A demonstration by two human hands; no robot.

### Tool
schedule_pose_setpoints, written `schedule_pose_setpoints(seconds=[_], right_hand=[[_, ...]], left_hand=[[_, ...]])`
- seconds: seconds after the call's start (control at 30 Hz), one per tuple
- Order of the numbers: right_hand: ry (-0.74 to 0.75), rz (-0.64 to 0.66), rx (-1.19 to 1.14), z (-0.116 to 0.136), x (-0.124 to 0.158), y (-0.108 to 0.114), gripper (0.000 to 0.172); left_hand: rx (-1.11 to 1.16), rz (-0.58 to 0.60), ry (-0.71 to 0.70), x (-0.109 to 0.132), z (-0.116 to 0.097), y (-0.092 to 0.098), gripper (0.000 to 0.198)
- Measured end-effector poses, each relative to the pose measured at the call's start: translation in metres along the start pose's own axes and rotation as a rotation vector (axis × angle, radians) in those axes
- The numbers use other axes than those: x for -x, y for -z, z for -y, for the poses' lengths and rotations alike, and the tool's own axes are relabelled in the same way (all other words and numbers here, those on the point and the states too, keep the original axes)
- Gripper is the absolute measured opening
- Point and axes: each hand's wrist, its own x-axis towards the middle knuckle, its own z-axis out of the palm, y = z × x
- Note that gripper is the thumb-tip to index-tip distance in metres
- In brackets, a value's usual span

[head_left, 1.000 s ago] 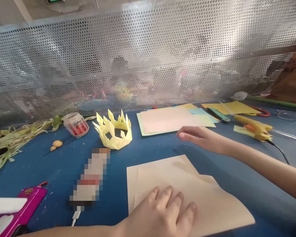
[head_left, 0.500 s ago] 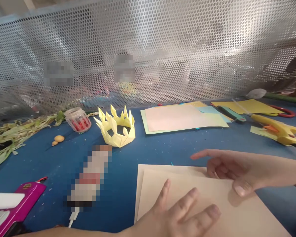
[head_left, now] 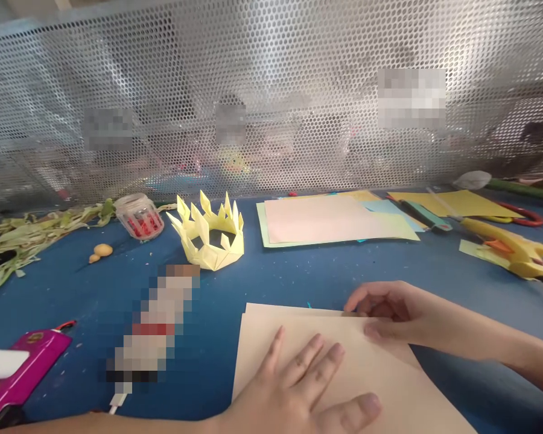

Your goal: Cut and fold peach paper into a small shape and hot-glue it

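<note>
Pressing: left hand [head_left: 298,392] flat | right hand [head_left: 389,313] pinching | two tan sheets [head_left: 371,380]

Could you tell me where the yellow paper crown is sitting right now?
The yellow paper crown stands centre-left on the blue table, between the small jar and the stack of coloured sheets.

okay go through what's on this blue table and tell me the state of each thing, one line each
Left hand: flat, palm down on the tan paper.
Right hand: grip pinching the sheet's far edge.
Tan paper: two layers, edges slightly offset.
Yellow paper crown: folded, standing upright.
Small jar: tipped, red contents inside.
Coloured sheets: stacked flat.
Glue gun: lying on its side.
</note>
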Motion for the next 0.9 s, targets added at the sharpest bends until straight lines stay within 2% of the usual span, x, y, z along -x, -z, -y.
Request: schedule_pose_setpoints(seconds=[0.1,0.2,0.37,0.47,0.57,0.6,0.67,0.77,0.9], right_hand=[[-0.017,-0.056,0.164,0.002,0.003,-0.007,0.031],[0.037,-0.142,0.393,0.006,0.008,-0.018,0.02],[0.236,-0.343,0.621,0.004,0.01,-0.045,0.03],[0.225,-0.482,0.637,0.001,0.006,-0.053,0.029],[0.217,-0.498,0.66,0.001,0.003,-0.052,0.036],[0.225,-0.493,0.671,0.001,0.003,-0.051,0.039],[0.253,-0.489,0.686,0.003,0.004,-0.049,0.041],[0.32,-0.488,0.694,0.005,0.006,-0.048,0.038],[0.37,-0.505,0.696,0.003,0.005,-0.05,0.036]], left_hand=[[0.001,0.016,-0.01,0.0,0.004,0.003,0.064],[-0.017,-0.002,-0.026,-0.001,0.006,0.005,0.062],[-0.032,-0.076,-0.02,-0.001,0.003,0.006,0.059],[0.03,-0.01,-0.019,0.0,0.002,0.012,0.066],[0.135,0.069,0.01,-0.002,0.002,0.025,0.073],[0.161,0.068,0.049,-0.003,0.002,0.03,0.069],[0.198,0.03,0.056,-0.007,0.0,0.038,0.055],[0.153,-0.083,-0.025,-0.011,-0.007,0.042,0.03],[0.054,-0.279,-0.059,-0.012,-0.016,0.034,0.03]])
